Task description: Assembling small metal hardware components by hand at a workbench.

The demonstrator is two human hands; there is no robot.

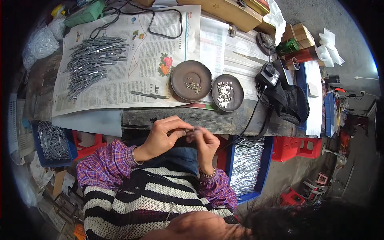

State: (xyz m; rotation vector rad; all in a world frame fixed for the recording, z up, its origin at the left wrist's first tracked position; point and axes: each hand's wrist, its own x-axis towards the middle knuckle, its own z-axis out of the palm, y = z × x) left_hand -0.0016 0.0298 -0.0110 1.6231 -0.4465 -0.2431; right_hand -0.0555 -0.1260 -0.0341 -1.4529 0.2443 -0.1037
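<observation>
Just in front of the bench's near edge, my left hand [160, 137] and my right hand [206, 146] meet with closed, pinching fingertips. Whatever they hold between them is too small to make out. Beyond them stands a dark round dish [179, 74] with small brass-coloured pieces [193, 86]. Touching its right side, a smaller dark dish [239, 86] holds small shiny silvery pieces [225, 95]. One slim grey metal piece [149, 95] lies left of the dishes on the newspaper [116, 94]. Farther left is a heap of similar slim metal pieces [94, 60].
A blue bin [229, 166] of shiny metal parts sits below the bench at right, another blue bin [60, 162] at left. Red stools [285, 149] stand at right. A black device [270, 74] with a cable and a black bag [288, 104] occupy the bench's right side.
</observation>
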